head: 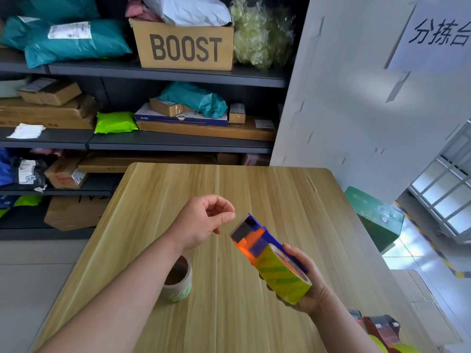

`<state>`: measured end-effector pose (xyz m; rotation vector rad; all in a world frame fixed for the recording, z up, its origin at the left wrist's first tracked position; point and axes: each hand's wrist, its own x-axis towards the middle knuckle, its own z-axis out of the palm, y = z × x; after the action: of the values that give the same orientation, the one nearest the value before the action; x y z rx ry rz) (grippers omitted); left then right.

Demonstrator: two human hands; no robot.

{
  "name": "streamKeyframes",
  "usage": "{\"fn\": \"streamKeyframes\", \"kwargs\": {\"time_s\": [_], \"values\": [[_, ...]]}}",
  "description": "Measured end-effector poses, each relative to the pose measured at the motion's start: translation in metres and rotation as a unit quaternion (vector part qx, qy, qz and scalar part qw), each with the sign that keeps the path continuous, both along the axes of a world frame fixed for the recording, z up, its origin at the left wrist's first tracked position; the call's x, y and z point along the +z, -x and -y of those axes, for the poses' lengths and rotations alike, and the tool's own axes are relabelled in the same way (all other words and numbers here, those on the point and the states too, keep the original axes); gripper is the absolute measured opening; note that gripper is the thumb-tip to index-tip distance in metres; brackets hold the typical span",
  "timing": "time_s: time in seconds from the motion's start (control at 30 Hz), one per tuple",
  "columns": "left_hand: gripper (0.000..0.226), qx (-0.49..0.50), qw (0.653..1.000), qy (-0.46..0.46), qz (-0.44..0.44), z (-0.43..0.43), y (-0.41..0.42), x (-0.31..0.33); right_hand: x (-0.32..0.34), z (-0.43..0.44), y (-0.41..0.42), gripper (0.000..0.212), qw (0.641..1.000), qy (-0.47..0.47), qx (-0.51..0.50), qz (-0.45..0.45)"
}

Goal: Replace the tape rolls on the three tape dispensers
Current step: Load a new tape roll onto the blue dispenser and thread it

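Note:
My right hand (304, 284) grips a blue and orange tape dispenser (257, 238) with a full yellow-green tape roll (283, 276) mounted in it, held above the wooden table (229, 187). My left hand (206, 220) hovers just left of the dispenser's cutter end, fingers loosely curled and apart, holding nothing. A nearly used-up tape roll (179, 281), mostly cardboard core, stands on the table under my left forearm. At the bottom right edge lies a red tape dispenser (379, 327), partly cut off by the frame.
Dark shelves (153, 72) packed with parcels and a cardboard "BOOST" box (183, 44) stand behind the table. A white pillar (356, 98) rises at the right. A green box (377, 217) sits on the floor beside the table's right edge.

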<state>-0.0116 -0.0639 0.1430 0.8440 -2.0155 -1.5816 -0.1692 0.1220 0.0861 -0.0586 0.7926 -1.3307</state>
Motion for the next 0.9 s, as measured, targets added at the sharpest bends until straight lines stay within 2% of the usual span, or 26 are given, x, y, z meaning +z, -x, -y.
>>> {"fn": "streamKeyframes", "kwargs": {"time_s": [0.1, 0.2, 0.33, 0.4, 0.43, 0.47, 0.53, 0.6, 0.7, 0.77, 0.9], "values": [[0.003, 0.039, 0.999, 0.017, 0.016, 0.009, -0.006, 0.004, 0.001, -0.001, 0.002, 0.055, 1.0, 0.006, 0.0, -0.01], [0.003, 0.095, 0.995, 0.018, 0.023, 0.027, -0.016, 0.012, -0.001, -0.004, 0.009, 0.058, 1.0, 0.017, -0.003, -0.019], [0.003, 0.061, 0.996, 0.033, 0.051, 0.037, -0.013, 0.024, -0.003, -0.006, 0.013, 0.062, 1.0, 0.019, -0.002, -0.008], [0.003, 0.062, 0.996, 0.038, 0.049, 0.036, -0.007, 0.027, 0.01, -0.013, 0.009, 0.056, 1.0, 0.014, -0.001, -0.017], [0.002, 0.064, 0.996, 0.041, 0.048, 0.037, -0.005, 0.028, -0.004, 0.002, 0.011, 0.049, 0.999, 0.004, -0.004, -0.044], [0.002, 0.066, 0.996, 0.042, 0.048, 0.037, -0.005, 0.028, -0.003, 0.003, 0.009, 0.044, 0.998, -0.032, -0.03, -0.041], [0.002, 0.067, 0.995, 0.05, 0.049, 0.039, -0.005, 0.028, -0.034, 0.007, 0.031, 0.052, 0.981, -0.12, -0.106, -0.106], [0.001, 0.074, 0.994, 0.065, 0.044, 0.039, -0.004, 0.027, -0.053, 0.006, 0.037, 0.055, 0.981, -0.094, -0.129, -0.107], [0.003, 0.087, 0.991, 0.1, 0.021, 0.037, 0.003, 0.029, -0.029, 0.006, 0.021, 0.053, 0.995, -0.037, -0.017, -0.092], [0.004, 0.087, 0.988, 0.128, 0.014, 0.036, 0.009, 0.031, -0.014, 0.003, 0.017, 0.056, 0.996, 0.042, 0.045, -0.071], [0.005, 0.092, 0.983, 0.158, -0.003, 0.037, 0.017, 0.034, 0.003, 0.004, 0.016, 0.059, 0.993, 0.026, 0.059, -0.099]]}}
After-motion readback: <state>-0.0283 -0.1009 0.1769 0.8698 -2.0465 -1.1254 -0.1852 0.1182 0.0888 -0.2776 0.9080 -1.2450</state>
